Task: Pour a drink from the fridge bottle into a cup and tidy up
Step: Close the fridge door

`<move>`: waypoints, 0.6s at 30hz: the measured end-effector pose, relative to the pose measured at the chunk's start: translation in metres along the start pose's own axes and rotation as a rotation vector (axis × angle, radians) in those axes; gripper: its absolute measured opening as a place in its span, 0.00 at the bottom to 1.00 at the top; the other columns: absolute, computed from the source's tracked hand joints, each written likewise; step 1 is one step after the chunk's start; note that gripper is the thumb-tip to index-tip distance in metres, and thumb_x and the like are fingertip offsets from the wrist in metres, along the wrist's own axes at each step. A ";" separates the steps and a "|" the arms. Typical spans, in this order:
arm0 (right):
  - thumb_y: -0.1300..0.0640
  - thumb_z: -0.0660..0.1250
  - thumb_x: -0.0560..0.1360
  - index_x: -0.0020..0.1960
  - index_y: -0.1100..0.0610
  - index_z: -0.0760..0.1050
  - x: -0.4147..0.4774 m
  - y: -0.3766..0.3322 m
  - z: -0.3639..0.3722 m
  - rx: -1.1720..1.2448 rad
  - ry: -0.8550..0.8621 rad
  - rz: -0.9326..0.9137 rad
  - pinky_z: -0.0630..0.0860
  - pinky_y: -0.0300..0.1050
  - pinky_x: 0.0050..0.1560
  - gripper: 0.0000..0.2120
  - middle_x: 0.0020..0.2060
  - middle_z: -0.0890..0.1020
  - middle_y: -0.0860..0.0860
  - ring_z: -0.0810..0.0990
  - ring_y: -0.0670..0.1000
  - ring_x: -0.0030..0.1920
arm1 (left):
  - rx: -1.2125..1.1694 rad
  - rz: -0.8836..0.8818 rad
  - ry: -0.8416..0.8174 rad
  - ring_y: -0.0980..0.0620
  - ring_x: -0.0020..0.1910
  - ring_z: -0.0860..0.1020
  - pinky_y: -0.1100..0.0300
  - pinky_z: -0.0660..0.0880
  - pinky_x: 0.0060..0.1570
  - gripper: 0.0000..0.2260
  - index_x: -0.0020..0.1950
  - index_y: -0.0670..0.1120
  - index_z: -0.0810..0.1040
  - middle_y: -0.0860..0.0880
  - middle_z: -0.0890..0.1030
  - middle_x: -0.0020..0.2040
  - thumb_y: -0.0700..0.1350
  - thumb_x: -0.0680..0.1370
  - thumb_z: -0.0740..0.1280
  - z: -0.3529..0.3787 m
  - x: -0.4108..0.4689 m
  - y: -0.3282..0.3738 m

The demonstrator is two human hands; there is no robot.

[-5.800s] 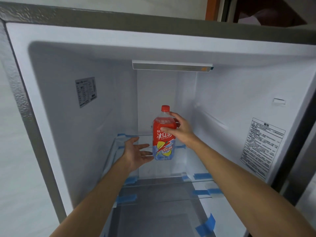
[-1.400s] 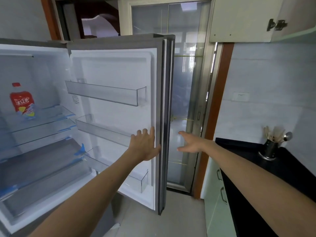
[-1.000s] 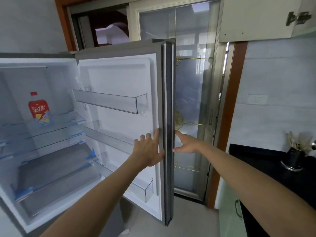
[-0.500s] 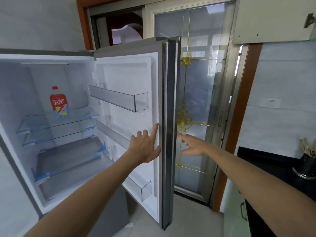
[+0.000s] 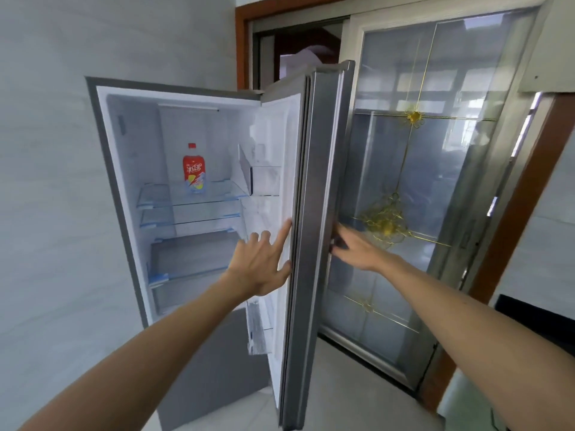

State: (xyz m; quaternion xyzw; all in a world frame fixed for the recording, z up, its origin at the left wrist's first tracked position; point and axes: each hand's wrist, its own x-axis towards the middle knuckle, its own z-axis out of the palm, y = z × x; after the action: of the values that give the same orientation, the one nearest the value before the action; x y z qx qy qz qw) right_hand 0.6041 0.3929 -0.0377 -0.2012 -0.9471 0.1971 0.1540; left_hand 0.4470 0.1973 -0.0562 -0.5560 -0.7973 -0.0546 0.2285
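Note:
A red-capped drink bottle (image 5: 193,171) with a red, blue and yellow label stands upright on the top glass shelf (image 5: 217,194) inside the open fridge (image 5: 102,169). The fridge door (image 5: 314,231) is swung partway toward the cabinet, edge on to me. My left hand (image 5: 264,262) lies flat with spread fingers on the door's white inner side near the edge. My right hand (image 5: 354,247) presses flat on the door's outer steel face. Neither hand holds anything. No cup is in view.
A glass sliding door (image 5: 413,194) with gold ornament stands right behind the fridge door. A black countertop (image 5: 535,318) shows at the right edge. A pale tiled wall (image 5: 46,213) fills the left. Light floor tiles (image 5: 342,396) lie below the door.
The fridge door has swung further toward the cabinet with both hands on it, and the view has shifted left so the interior looks narrower. The bottle has stayed on its shelf.

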 end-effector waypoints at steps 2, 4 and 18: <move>0.55 0.66 0.79 0.79 0.45 0.48 0.009 -0.021 0.008 0.003 -0.025 -0.018 0.75 0.47 0.58 0.36 0.66 0.72 0.57 0.76 0.53 0.59 | -0.013 -0.029 -0.012 0.40 0.56 0.76 0.45 0.76 0.55 0.36 0.80 0.52 0.33 0.40 0.74 0.63 0.63 0.80 0.49 0.000 -0.012 -0.021; 0.51 0.67 0.78 0.77 0.38 0.40 0.018 -0.044 0.018 0.009 -0.036 -0.050 0.76 0.50 0.61 0.41 0.71 0.68 0.57 0.76 0.54 0.61 | -0.028 -0.061 -0.026 0.40 0.57 0.76 0.45 0.75 0.55 0.36 0.80 0.50 0.34 0.40 0.74 0.63 0.63 0.80 0.50 -0.002 -0.024 -0.042; 0.42 0.69 0.75 0.79 0.46 0.37 0.112 -0.207 0.092 -0.039 0.173 -0.264 0.69 0.52 0.69 0.47 0.77 0.54 0.52 0.66 0.56 0.72 | -0.366 -0.294 -0.145 0.37 0.70 0.71 0.41 0.73 0.65 0.42 0.80 0.40 0.41 0.38 0.64 0.76 0.63 0.78 0.54 0.002 -0.061 -0.187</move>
State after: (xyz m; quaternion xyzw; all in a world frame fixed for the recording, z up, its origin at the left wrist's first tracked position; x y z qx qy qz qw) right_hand 0.4063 0.2396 -0.0042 -0.0940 -0.9522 0.1386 0.2556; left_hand 0.2933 0.0749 -0.0531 -0.4684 -0.8608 -0.1909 0.0559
